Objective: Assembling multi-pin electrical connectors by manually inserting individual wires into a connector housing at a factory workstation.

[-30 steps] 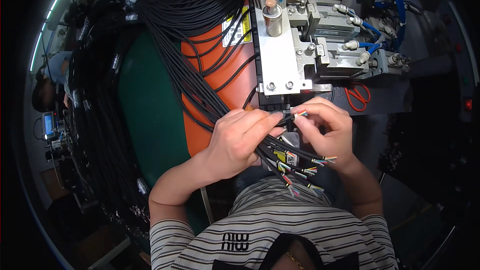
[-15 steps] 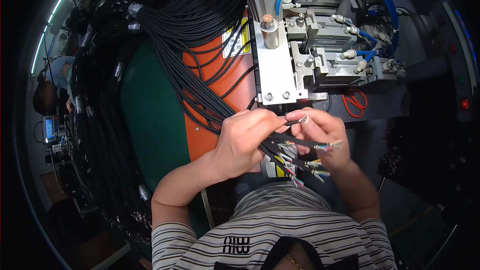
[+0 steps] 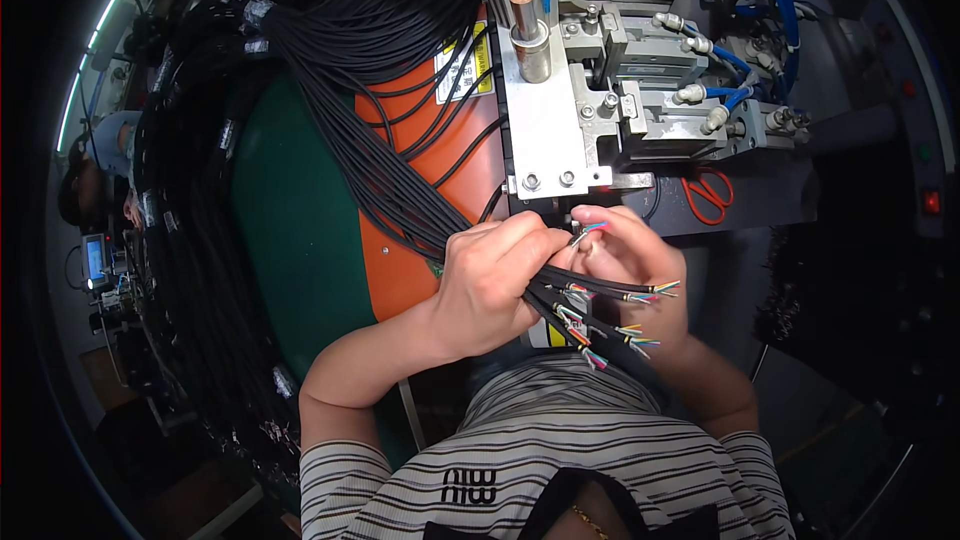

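Note:
My left hand [image 3: 492, 280] is closed around a bunch of black cables [image 3: 420, 208], with their stripped ends sticking out to the right. Short coloured wire ends [image 3: 640, 336] fan out below and beyond its fingers. One cable is pinched up between my left thumb and forefinger, its red, blue and pale wires [image 3: 592, 229] spread at the tip. Around those wires my right hand [image 3: 640, 270] is curled, thumb and forefinger on either side of them; exact finger contact is hard to see. The other right fingers are partly hidden behind the cables.
A metal press fixture [image 3: 545, 130] with pneumatic cylinders [image 3: 660, 90] and blue hoses stands just ahead. Red-handled scissors [image 3: 708, 196] lie to its right. Long black cables [image 3: 370, 0] heap over the orange and green surface [image 3: 295, 200]. Another person [image 3: 115, 140] is at far left.
The pinched cable's end, dark and gripped by my right fingertips before, now shows spread coloured wires. My right thumb and forefinger have shifted slightly up and left. My left hand keeps its hold.

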{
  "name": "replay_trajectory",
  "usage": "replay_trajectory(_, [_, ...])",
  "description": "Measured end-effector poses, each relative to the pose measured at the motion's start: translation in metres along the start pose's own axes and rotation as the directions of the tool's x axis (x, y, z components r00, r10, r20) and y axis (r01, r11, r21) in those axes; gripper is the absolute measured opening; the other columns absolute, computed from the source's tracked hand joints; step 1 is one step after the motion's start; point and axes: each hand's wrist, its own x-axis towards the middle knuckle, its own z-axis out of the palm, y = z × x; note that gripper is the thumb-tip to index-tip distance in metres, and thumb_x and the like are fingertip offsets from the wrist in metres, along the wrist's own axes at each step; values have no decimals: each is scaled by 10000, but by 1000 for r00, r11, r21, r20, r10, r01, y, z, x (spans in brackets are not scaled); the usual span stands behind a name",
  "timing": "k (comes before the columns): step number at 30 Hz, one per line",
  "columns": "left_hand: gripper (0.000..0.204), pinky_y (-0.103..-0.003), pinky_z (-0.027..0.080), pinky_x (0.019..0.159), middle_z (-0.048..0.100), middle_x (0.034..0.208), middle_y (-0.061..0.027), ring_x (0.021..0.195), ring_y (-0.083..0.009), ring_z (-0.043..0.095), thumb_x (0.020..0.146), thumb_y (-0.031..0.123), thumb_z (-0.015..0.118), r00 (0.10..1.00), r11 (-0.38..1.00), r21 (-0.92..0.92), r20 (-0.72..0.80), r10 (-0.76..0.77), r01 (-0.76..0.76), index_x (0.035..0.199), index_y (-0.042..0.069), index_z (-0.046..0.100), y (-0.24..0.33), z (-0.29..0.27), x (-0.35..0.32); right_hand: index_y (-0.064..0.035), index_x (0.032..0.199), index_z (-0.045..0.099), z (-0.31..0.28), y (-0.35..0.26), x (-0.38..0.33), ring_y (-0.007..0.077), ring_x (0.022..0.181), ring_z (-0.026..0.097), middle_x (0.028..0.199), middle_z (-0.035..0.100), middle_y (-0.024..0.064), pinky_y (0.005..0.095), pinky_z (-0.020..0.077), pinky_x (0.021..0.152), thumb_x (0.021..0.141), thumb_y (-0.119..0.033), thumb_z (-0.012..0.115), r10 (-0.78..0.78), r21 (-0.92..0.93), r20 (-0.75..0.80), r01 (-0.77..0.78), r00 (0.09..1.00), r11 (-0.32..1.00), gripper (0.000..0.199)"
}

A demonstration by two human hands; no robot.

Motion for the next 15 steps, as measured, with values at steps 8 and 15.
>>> replay_trajectory(8, [141, -337, 434, 479, 532, 686, -78, 521, -244, 549, 774, 49, 708, 997, 997, 62, -63, 39, -35, 879, 2, 627, 1, 2, -1, 46, 1206, 614, -2, 13, -1, 180, 842, 610, 1058, 593, 139, 282, 502, 760, 897, -14, 643, -550, -658, 130, 486, 825, 575, 317])
replay_trajectory(15, [170, -333, 436, 482, 534, 688, -72, 527, -239, 558, 765, 52, 709, 999, 1000, 7, -38, 16, -16, 900, 0, 619, -3, 2, -2, 84, 1104, 641, -14, -3, 8, 144, 798, 638, 1031, 621, 136, 249, 540, 720, 936, 27, 576, -157, -193, 78, 169, 985, 967, 189])
